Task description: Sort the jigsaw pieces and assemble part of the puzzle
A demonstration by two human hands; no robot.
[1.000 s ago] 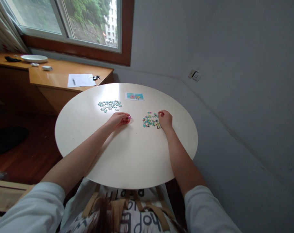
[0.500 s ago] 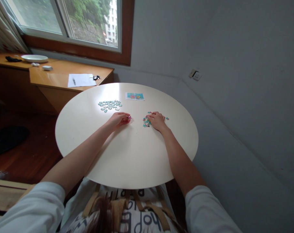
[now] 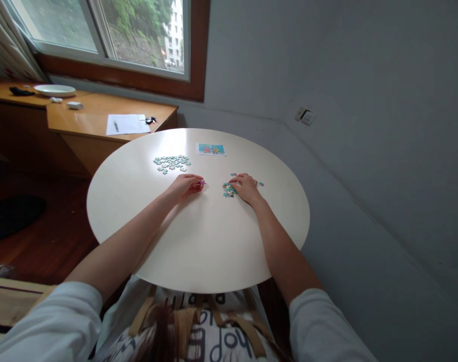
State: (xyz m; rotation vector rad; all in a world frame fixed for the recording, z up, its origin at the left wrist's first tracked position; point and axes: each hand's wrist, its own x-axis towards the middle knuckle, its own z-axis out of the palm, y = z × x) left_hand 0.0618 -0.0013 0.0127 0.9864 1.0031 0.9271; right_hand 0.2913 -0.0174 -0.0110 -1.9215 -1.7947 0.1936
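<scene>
My left hand (image 3: 184, 185) rests on the round white table (image 3: 199, 241), its fingers pinched on a small pink puzzle piece (image 3: 201, 183). To its right, my right hand (image 3: 244, 187) lies on top of a small heap of colourful puzzle pieces (image 3: 228, 189), fingers curled down onto them; a few pieces (image 3: 259, 184) show past its far side. Whether it holds a piece is hidden. A second spread of pale teal pieces (image 3: 171, 162) lies farther back on the left. A small picture card (image 3: 211, 149) lies near the table's far edge.
A wooden desk (image 3: 89, 113) under the window stands behind the table, with a sheet of paper (image 3: 127, 124), keys (image 3: 150, 120) and a white plate (image 3: 55, 90). A grey wall runs close along the right with a socket (image 3: 304, 116). Dark wooden floor lies to the left.
My right hand moved left from the right edge of the colourful heap onto its top, covering most of it. My left hand has stayed put with its piece.
</scene>
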